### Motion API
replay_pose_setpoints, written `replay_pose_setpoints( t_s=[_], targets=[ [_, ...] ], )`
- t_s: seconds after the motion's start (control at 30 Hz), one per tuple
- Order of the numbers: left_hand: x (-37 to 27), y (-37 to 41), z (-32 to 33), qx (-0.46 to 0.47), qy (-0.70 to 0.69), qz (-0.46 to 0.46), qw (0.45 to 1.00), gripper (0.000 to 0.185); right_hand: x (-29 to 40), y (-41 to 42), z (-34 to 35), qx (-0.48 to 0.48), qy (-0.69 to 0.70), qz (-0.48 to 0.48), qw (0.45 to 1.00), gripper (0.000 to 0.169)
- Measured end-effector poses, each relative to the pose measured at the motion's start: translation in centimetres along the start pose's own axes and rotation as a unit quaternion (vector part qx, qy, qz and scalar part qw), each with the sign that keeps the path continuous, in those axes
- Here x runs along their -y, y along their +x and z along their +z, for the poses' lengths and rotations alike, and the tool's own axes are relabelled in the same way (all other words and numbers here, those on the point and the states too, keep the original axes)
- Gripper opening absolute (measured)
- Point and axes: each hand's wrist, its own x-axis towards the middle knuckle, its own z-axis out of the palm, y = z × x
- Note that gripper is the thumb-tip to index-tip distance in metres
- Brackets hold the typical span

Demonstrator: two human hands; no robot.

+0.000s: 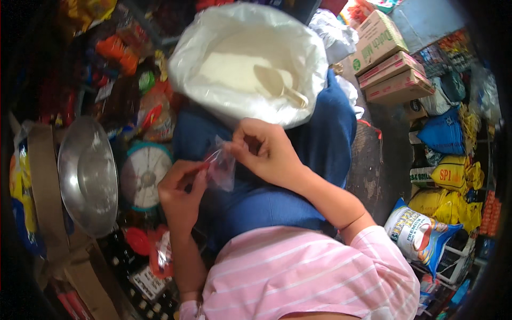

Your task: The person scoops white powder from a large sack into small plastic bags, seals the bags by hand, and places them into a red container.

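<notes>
A small clear plastic bag (222, 170) is stretched between my two hands above my lap. My left hand (185, 185) pinches its left edge between thumb and fingertips, where something reddish shows. With thumb and forefinger, my right hand (266, 150) grips the bag's upper right part. Just beyond my hands stands a large white plastic sack (188, 86), its mouth spread wide. White granular or powdery stuff (230, 66) fills it partway. A pale plastic scoop (274, 82) rests on that stuff, its handle towards me at the right.
On the left are a dial scale (146, 176) and its tilted metal pan (88, 176), beside a cardboard box (46, 188). Stacked cartons (394, 86) stand at the upper right. Several packaged goods, among them a blue and white packet (420, 236), line the right side.
</notes>
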Motion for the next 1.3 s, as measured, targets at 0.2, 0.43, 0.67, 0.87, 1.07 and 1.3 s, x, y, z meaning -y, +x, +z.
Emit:
replay_pose_setpoints(
  t_s=[0.2, 0.43, 0.67, 0.87, 1.07, 1.3],
  targets=[
    [-0.5, 0.6, 2.4, -0.039, -0.061, 0.102, 0.992, 0.021, -0.3, 0.7, 0.8, 0.131, 0.105, -0.008, 0.986, 0.022],
    [0.2, 3.2, 1.1, -0.082, 0.175, 0.178, 0.965, 0.03, -1.2, 1.2, 0.1, 0.052, -0.144, -0.061, 0.986, 0.013],
    [-0.7, 2.5, -2.3, -0.05, 0.209, 0.12, 0.969, 0.042, -13.5, 9.7, -6.7, -0.059, -0.553, 0.119, 0.822, 0.017],
    [0.0, 0.8, -4.3, -0.059, 0.216, 0.057, 0.973, 0.037, -18.0, 10.5, -5.6, -0.032, -0.632, 0.227, 0.74, 0.02],
    [0.3, -1.3, -6.5, -0.097, 0.243, 0.03, 0.965, 0.039, -7.8, 9.1, -11.2, 0.119, -0.469, 0.253, 0.838, 0.02],
    [-1.1, 2.8, -6.0, -0.122, 0.186, -0.134, 0.966, 0.039, -17.7, 16.5, -4.1, -0.055, -0.462, 0.166, 0.869, 0.014]
  ],
)
